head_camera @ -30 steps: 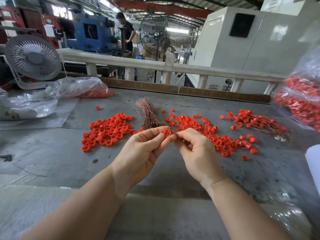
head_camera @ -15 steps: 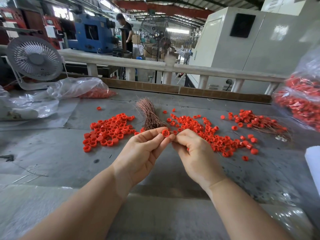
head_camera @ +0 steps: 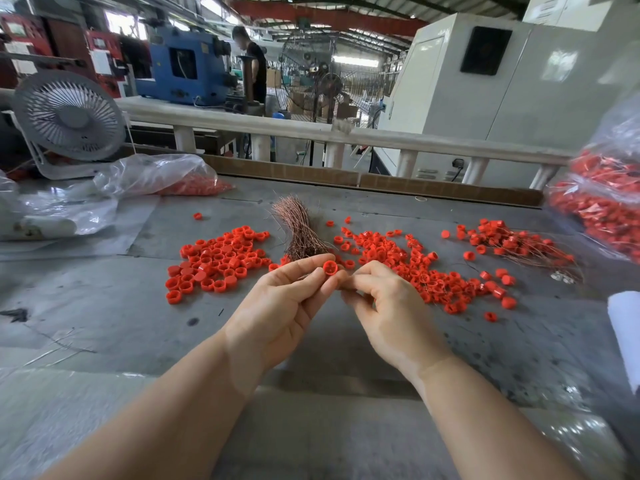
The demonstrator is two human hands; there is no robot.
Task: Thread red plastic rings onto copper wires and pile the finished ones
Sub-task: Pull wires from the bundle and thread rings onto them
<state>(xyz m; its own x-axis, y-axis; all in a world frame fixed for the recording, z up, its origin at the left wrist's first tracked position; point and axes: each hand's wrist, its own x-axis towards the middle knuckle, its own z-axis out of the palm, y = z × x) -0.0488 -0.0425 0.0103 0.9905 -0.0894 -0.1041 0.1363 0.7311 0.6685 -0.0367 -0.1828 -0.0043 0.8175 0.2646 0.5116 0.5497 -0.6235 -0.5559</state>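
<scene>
Above the grey worktable (head_camera: 104, 306), my left hand (head_camera: 277, 306) pinches one red plastic ring (head_camera: 330, 267) between thumb and fingertips, its open end facing up and toward me. My right hand (head_camera: 388, 306) meets it from the right, fingers curled; whether they grip a wire I cannot tell. Behind my hands a bundle of copper wires (head_camera: 299, 230) lies with its long axis running away from me, fanned at the far end. Loose rings (head_camera: 214, 258) lie left of it, more rings (head_camera: 415, 265) right, and ringed wires (head_camera: 512, 242) are piled far right. Clear plastic bags (head_camera: 602, 202) at the right edge and a bag at the back left (head_camera: 166, 176) hold red pieces.
</scene>
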